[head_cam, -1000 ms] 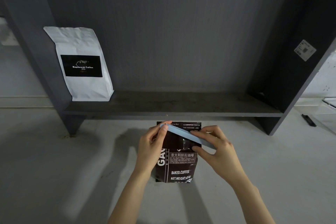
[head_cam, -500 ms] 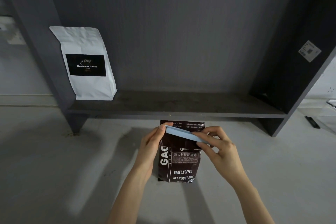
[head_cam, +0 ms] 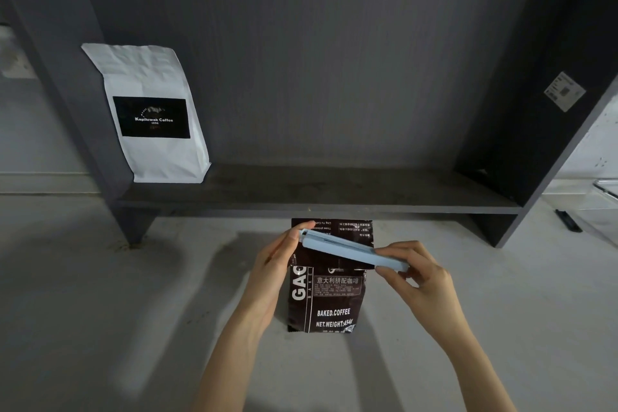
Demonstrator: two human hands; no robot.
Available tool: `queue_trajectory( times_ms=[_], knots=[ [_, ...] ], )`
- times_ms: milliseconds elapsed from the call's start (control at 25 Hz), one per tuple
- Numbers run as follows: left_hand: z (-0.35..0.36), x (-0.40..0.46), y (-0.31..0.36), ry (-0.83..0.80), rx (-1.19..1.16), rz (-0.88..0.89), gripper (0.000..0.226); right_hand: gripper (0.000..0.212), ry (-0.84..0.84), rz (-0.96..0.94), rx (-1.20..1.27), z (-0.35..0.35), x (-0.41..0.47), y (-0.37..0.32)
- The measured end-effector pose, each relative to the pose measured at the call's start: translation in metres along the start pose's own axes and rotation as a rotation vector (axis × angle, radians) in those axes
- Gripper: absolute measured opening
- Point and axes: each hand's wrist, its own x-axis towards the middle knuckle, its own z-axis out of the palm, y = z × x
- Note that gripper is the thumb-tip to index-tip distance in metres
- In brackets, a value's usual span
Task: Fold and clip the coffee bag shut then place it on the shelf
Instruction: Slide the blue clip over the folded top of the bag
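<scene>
A dark brown coffee bag [head_cam: 329,301] stands upright on the pale floor just in front of the shelf, its top flap folded over. A long light-blue clip [head_cam: 351,248] lies slanted across the fold, left end higher. My left hand [head_cam: 277,264] grips the bag's upper left edge and pinches the clip's left end with its fingertips. My right hand [head_cam: 418,274] pinches the clip's right end, which sticks out past the bag. The low dark grey shelf board [head_cam: 317,201] runs just behind the bag.
A white coffee bag [head_cam: 153,117] with a black label stands at the shelf's left end against the upright panel [head_cam: 67,77]. A dark side panel [head_cam: 535,110] closes the right end. A small black object [head_cam: 568,220] lies on the floor at far right.
The clip has settled lower across the folded top and my right hand has slid out to its right end. The view has shifted slightly to the left.
</scene>
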Motion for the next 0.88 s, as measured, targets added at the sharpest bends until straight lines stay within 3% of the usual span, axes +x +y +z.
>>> queue_trajectory(
  times_ms=[80,240,400,560,720,880],
  knots=[
    [0.000,0.000,0.000,-0.009,-0.010,0.008,0.028,0.032,0.008,0.039,0.070,-0.003,-0.002,0.000],
    [-0.001,0.000,-0.002,-0.003,0.004,0.035,0.031,0.046,-0.038,0.068,0.200,-0.010,-0.004,-0.001],
    [-0.001,0.000,-0.003,-0.006,0.024,0.056,0.029,0.039,-0.058,0.123,0.250,-0.012,-0.004,-0.003],
    [-0.002,-0.004,0.000,-0.054,0.067,0.094,0.026,0.025,0.044,0.164,0.284,-0.015,-0.001,-0.010],
    [-0.005,-0.004,-0.003,-0.074,0.071,0.124,0.049,0.021,0.195,0.218,0.251,-0.021,0.004,-0.011],
    [-0.006,-0.003,-0.006,-0.033,0.056,0.098,0.063,0.029,0.223,0.253,0.212,-0.018,0.006,-0.009]
  ],
)
